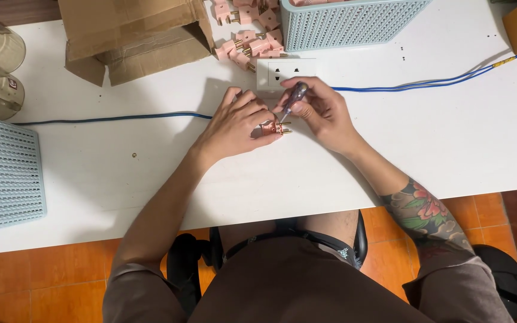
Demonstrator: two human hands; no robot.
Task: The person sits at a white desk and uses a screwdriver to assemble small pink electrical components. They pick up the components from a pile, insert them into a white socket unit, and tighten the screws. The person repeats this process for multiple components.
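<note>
- Pink plug (272,127) sits pinched in the left hand (237,122) over the white table (390,149).
- Right hand (324,113) grips a screwdriver (294,96) tight, tip at the plug.
- Risk: the tip could slip off and jab the fingers.
</note>
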